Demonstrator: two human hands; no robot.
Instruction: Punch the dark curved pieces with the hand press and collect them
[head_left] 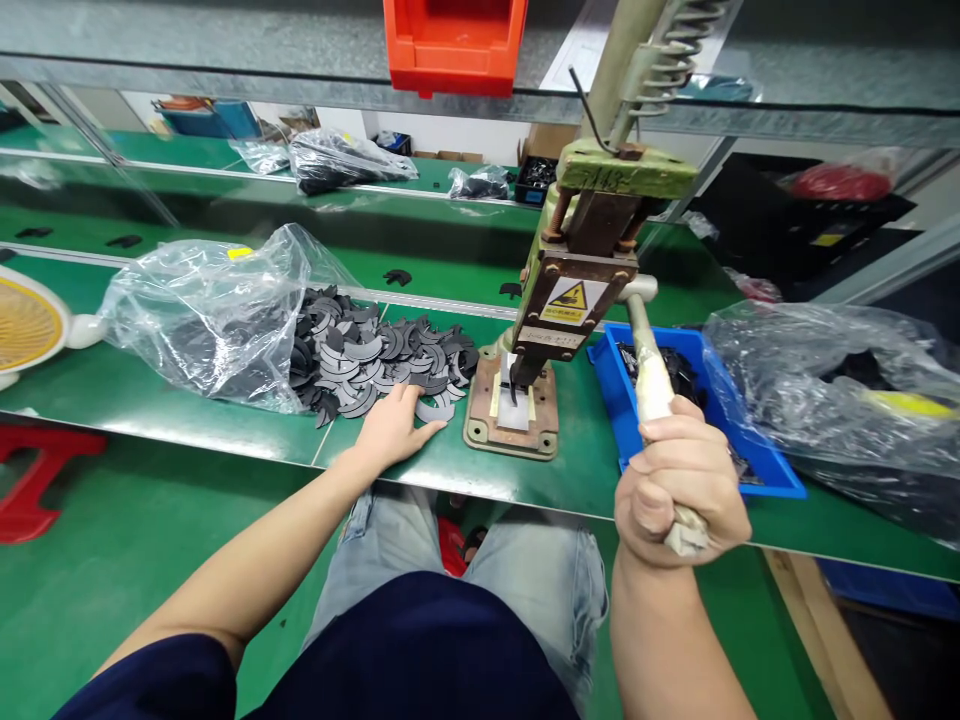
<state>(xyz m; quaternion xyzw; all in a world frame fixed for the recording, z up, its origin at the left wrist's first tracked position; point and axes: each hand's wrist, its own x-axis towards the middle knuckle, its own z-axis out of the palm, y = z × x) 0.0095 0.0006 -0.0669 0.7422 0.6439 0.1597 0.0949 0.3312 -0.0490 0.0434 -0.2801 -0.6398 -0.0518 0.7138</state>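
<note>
My right hand [682,485] is wrapped round the pale, tape-covered lever handle [651,365] of a green hand press [574,285]. Under the press's ram, a small dark piece [513,392] sits over a light plate on the brown base [480,425]. My left hand [394,425] rests at the near edge of a heap of grey curved flat pieces [360,350], thumb and fingers apart. One curved piece [436,411] lies between its thumb and fingertips; the undersides of the fingers are hidden.
The heap spills from a clear plastic bag [217,320]. Right of the press are a blue bin [772,480] with dark parts and another plastic bag [847,400]. A white-and-yellow fan [30,325] stands far left. An orange bin [457,75] hangs over the shelf edge above.
</note>
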